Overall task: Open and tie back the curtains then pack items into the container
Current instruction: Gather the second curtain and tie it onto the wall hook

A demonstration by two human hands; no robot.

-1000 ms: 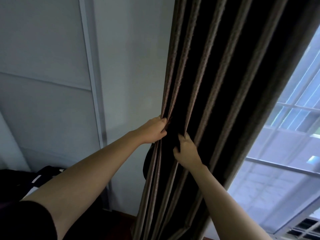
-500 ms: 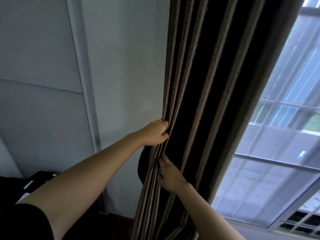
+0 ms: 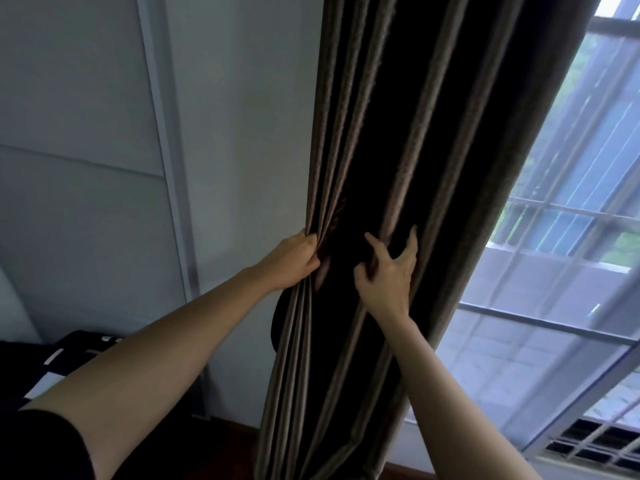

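I see the curtain (image 3: pixel 398 133) gathered in a dark column down the middle, with the window (image 3: pixel 561 258) at three o'clock. My left hand (image 3: pixel 294 261) clutches its edge pleats. Just at three o'clock of it, my right hand (image 3: pixel 389 271) lies on the folds, fingers splayed; whether it grips I cannot tell

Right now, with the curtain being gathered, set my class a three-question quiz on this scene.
1. True or false: the left hand grips bunched folds of the curtain.
2. Multiple choice: the window is nearer which hand? A left; B right.
3. Fill in: the right hand lies on the curtain with its thumb and forefinger ____.
Key: 1 true; 2 B; 3 spread.
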